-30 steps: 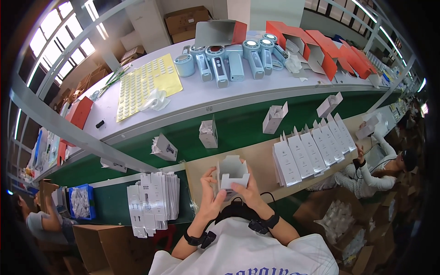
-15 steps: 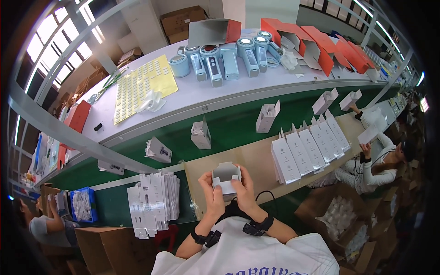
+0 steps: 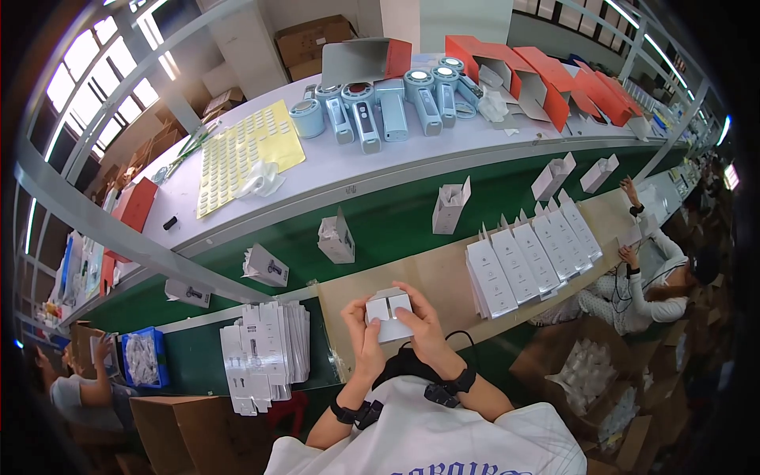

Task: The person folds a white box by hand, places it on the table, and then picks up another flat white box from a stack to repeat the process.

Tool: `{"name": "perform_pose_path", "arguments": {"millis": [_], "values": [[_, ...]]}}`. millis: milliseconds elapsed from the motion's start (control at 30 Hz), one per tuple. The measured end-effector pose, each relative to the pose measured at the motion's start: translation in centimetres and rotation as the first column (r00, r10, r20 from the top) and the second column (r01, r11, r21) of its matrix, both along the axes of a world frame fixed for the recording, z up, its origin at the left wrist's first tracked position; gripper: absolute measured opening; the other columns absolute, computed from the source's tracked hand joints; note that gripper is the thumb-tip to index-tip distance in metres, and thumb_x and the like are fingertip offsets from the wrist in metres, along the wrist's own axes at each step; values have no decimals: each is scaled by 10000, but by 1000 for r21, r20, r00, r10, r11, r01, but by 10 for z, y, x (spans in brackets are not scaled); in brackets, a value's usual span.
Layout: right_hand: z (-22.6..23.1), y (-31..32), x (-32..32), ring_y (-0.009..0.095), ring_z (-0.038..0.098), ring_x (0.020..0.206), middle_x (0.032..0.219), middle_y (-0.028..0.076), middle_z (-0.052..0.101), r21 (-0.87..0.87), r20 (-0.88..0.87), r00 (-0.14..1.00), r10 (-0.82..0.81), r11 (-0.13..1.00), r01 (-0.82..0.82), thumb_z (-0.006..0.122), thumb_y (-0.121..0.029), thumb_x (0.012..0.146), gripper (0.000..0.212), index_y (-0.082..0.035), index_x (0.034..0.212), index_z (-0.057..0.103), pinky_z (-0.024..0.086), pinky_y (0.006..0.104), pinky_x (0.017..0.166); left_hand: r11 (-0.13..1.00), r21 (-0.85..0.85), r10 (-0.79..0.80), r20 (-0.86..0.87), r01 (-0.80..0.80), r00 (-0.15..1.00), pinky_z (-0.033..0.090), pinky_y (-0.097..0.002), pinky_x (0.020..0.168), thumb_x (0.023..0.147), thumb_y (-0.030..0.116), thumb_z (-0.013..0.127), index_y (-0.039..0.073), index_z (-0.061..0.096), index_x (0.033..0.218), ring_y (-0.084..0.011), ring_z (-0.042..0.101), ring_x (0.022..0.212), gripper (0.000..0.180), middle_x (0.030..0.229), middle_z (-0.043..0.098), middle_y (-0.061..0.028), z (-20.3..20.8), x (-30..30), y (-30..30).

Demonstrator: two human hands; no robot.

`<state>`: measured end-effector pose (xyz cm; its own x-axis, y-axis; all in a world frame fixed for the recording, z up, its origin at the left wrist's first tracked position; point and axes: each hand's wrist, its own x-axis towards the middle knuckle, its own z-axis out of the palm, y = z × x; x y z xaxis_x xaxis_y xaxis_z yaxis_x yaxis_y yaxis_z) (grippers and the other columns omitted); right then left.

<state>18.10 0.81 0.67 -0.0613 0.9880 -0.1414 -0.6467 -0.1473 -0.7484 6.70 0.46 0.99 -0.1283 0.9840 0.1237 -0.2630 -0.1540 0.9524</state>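
Observation:
I hold a white carton (image 3: 387, 329) in front of me, its end turned up toward me. Around its left side are the fingers of my left hand (image 3: 363, 342), with the thumb against the front wall near the flaps. From the other side my right hand (image 3: 424, 331) grips it, thumb at the right flap. Two small side flaps lie folded inward over the end, with a narrow gap between them. A larger flap stands at the far edge. The carton's lower part is hidden by its upper end.
To my left lies a stack of flat cartons (image 3: 273, 352); to my right is a row of standing white cartons (image 3: 514, 265). Open cartons (image 3: 336, 240) stand along the green belt (image 3: 396, 218). Light blue devices (image 3: 393, 111) sit on the white bench (image 3: 332, 178). Co-workers (image 3: 661, 277) work on both sides.
The carton's two side flaps have folded inward over its opening under my thumbs. Cartons on the belt have shifted left. At the right, a co-worker's hand has come away from a carton.

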Motion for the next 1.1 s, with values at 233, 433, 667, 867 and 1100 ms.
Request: {"name": "perform_pose_path", "arguments": {"millis": [233,433,667,867,1100], "values": [[-12,-4,4,159,521,1120,1242,85,534,53,78,997,27,998,-31,493,-55,897,390,-21,1285,491,422,287,941,992,-9,-123,-174,123,977,329,-324,988,840,83,421,29,505,1034,-210,477,1104,218,1178,513,-138,-4,-10,4],[2,-5,3,144,541,1052,1164,80,565,115,52,998,31,993,-37,575,-18,848,395,-15,1240,519,441,272,901,982,109,-147,-55,152,988,359,-315,966,843,50,443,19,501,1064,-209,504,1081,231,1157,529,-140,-16,-15,3],[-6,-6,-1,131,553,1011,1128,77,573,131,181,982,-50,991,26,609,-9,834,374,-6,1200,531,452,270,874,990,-8,-143,-79,142,987,402,-292,903,854,26,514,7,506,1124,-176,533,1001,271,1082,563,-110,-6,-12,4],[-22,-7,-1,125,547,1024,1135,71,572,94,264,964,-23,996,-2,602,-59,863,369,-10,1220,521,454,275,870,994,-26,-112,-139,110,984,417,-290,884,885,71,503,4,522,1124,-173,551,976,249,1064,576,-104,-9,-10,3],[-22,0,11,147,562,1032,1196,68,556,-102,50,998,49,994,-44,564,-225,918,411,-21,1268,502,476,291,845,996,33,-79,-55,81,995,409,-347,925,925,238,497,-18,535,1124,-224,552,996,326,1060,581,-129,-11,-17,3]]}}
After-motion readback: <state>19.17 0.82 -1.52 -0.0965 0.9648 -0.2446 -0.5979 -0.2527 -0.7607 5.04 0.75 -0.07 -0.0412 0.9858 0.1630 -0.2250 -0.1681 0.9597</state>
